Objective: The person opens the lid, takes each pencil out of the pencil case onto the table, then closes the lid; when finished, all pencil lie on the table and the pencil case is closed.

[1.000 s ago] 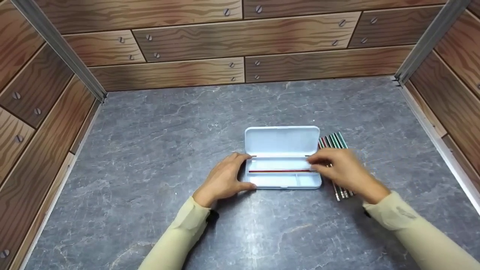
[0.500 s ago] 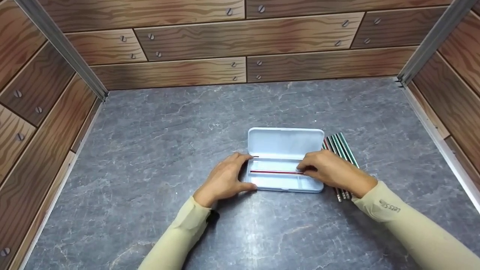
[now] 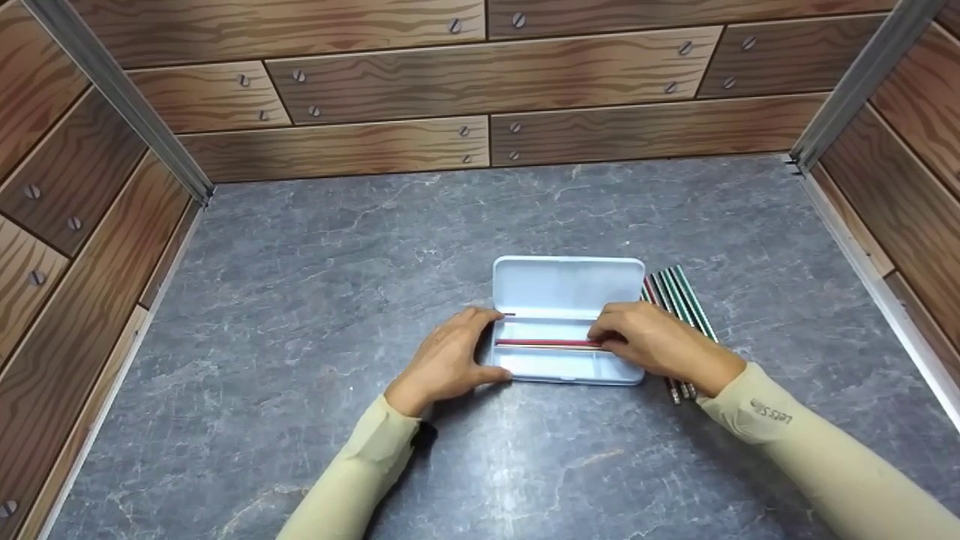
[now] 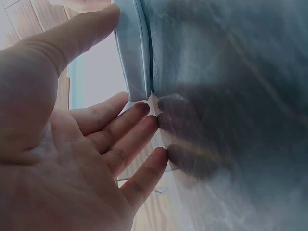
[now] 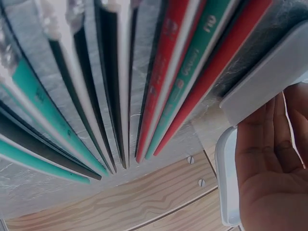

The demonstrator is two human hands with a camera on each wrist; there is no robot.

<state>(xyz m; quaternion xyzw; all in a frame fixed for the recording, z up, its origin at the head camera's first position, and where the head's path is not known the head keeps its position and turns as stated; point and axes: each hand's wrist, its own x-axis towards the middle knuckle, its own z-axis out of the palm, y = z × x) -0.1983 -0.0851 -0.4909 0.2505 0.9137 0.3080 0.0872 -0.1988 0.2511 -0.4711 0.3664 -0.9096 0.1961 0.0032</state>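
In the head view an open pale blue pencil case (image 3: 568,285) lies with its hinged lid tilted back. My left hand (image 3: 447,360) rests against its left end, thumb at the front corner and forefinger at the back corner. In the left wrist view its fingers (image 4: 137,130) are extended and spread beside the case end. A red pencil (image 3: 544,342) lies lengthwise in the case, with a pale strip along its near side. My right hand (image 3: 645,337) reaches over the case's right end, thumb and fingers pinching the pencil's right end, which they hide.
To the right of the case, several green, black and red pencils (image 3: 684,300) lie side by side, partly under my right forearm. A grey marbled tabletop (image 3: 360,247) carries everything. Wood-patterned panels (image 3: 375,90) enclose the back and sides.
My right hand has moved left from the case's right edge to farther inside it. More red shows along the pencil in the case. The left hand stays at the left end.
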